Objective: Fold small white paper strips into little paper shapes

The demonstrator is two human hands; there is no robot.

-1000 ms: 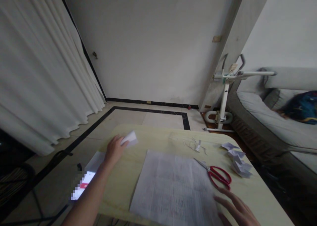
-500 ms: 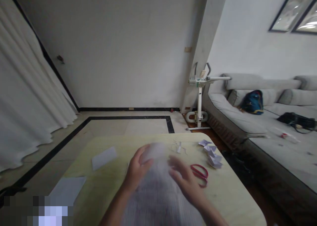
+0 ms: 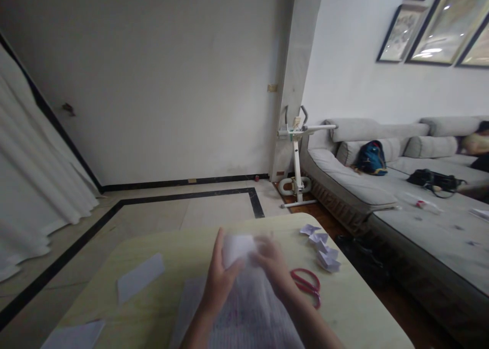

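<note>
A small white piece of paper (image 3: 237, 249) is held up over the table between my hands. My left hand (image 3: 221, 272) grips its left side, thumb in front and fingers along the edge. At its right edge is my right hand (image 3: 270, 257), fingers bent in on the paper and blurred by motion. Beneath both hands lies a large sheet with faint lines of print (image 3: 248, 323). Red-handled scissors (image 3: 314, 290) rest just right of my right forearm. Several folded white paper pieces (image 3: 328, 261) form a row near the table's right edge.
The pale yellow table (image 3: 355, 308) has rounded corners. On its left lie a white paper rectangle (image 3: 141, 277) and another white sheet (image 3: 74, 334). Beyond stand an exercise machine (image 3: 297, 160) and a grey sofa (image 3: 382, 201) bearing a blue backpack (image 3: 371, 158). A person is partly visible far right.
My right hand, apart from the paper before, has come in to its right edge. The paper is now lower and more level. The view has turned to the right.
</note>
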